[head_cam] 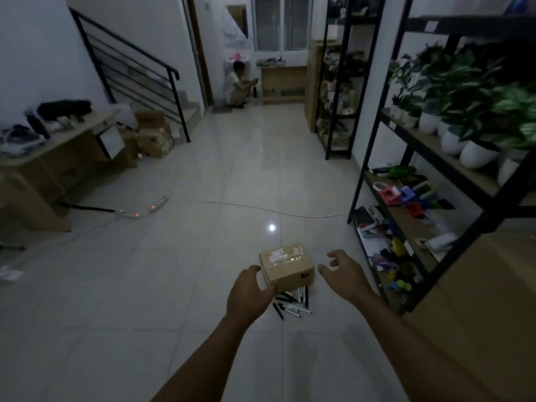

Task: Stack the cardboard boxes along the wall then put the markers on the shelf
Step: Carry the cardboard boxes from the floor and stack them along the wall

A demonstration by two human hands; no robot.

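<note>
While my left hand (249, 294) and right hand (343, 274) flank the box (285, 266) with fingers spread, gripping nothing, markers (291, 304) lie on the floor (174, 285) beside it.

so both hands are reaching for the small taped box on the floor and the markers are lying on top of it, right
Not quite. Both hands, left hand and right hand, do reach for the taped box, but the markers lie on the floor beside it, as the head view shows.

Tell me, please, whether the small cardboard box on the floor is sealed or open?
Sealed: the cardboard box has its top flaps flat and closed under shiny clear tape.
</note>
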